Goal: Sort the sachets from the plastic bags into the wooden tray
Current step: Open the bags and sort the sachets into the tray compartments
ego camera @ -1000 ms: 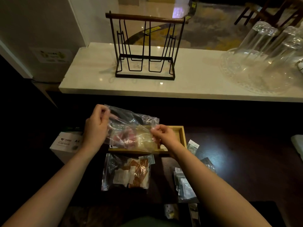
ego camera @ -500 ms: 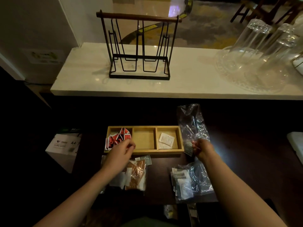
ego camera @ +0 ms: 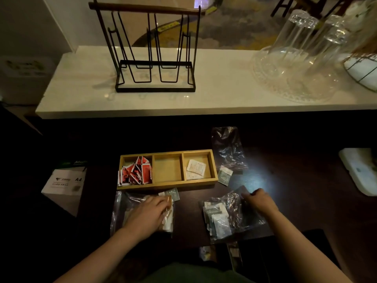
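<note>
The wooden tray (ego camera: 167, 184) has three compartments on the dark table. Red sachets (ego camera: 135, 172) fill its left compartment, the middle one is bare, and white sachets (ego camera: 195, 169) lie in the right one. An empty plastic bag (ego camera: 228, 150) lies just right of the tray. My left hand (ego camera: 146, 215) rests on a bag of brown and white sachets (ego camera: 119, 211), fingers curled at its top edge. My right hand (ego camera: 259, 203) grips the edge of a bag of grey sachets (ego camera: 218, 221). Loose grey sachets lie right of the tray (ego camera: 225, 175) and below it (ego camera: 170, 194).
A pale stone counter (ego camera: 204, 105) rises behind the table with a black wire rack (ego camera: 155, 58) and upturned glasses (ego camera: 295, 48) on it. A white A4 paper box (ego camera: 63, 182) stands at the left. A white object (ego camera: 361, 170) lies at the right edge.
The red sachets landed in the tray's left compartment. My right hand laid the emptied bag right of the tray and dropped to the grey-sachet bag. My left hand came down onto the brown-sachet bag.
</note>
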Motion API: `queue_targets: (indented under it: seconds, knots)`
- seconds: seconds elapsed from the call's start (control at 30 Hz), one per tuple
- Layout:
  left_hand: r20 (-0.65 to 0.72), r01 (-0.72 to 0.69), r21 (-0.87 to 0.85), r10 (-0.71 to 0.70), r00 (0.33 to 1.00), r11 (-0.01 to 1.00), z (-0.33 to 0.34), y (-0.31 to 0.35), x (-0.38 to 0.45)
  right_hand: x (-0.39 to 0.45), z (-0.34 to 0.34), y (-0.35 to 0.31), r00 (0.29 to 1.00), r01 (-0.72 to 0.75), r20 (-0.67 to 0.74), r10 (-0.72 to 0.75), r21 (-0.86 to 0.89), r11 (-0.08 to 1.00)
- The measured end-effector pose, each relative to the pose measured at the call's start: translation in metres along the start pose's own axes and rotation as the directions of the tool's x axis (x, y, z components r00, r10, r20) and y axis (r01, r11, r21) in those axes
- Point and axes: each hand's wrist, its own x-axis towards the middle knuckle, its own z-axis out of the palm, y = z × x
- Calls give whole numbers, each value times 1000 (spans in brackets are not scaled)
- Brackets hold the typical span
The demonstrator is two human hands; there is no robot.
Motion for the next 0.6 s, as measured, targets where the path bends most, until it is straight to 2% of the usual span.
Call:
queue_targets:
  seconds: [0.07, 0.17, 0.27, 0.3, 0.37, 0.43, 0.53, 0.6]
  knots:
    - [-18, -5, 12, 5, 1000, 1000, 4, -1, -1, 3, 4, 11, 997, -16, 75, 13, 43, 999]
    - [-27, -3, 28, 3, 1000, 1000, 5, 0, -2, -26, -2, -3, 987, 15, 148, -58, 275, 961]
    - [-44, 12, 3, -12, 999, 1000, 4, 5, -3, -63, -20, -29, 916, -51, 336, -221, 642, 765]
    - [-58, 14, -18, -15, 998, 1000, 3, 8, -3, -77, -28, -42, 879, -62, 373, -296, 706, 706]
    - [-116, -13, -112, 0, 993, 994, -2, 19, 0, -102, -34, -68, 812, -27, 408, -417, 740, 672]
    - [-156, -38, -297, -9, 988, 954, -16, 37, 1, -123, -28, -91, 762, 64, 437, -479, 684, 727]
    - [-185, -30, -532, -81, 979, 846, -38, 62, 1, -144, -6, -120, 697, 218, 469, -542, 582, 783]
    - [-152, 40, -663, -187, 971, 747, -44, 66, 0, -150, 5, -134, 702, 274, 433, -565, 568, 776]
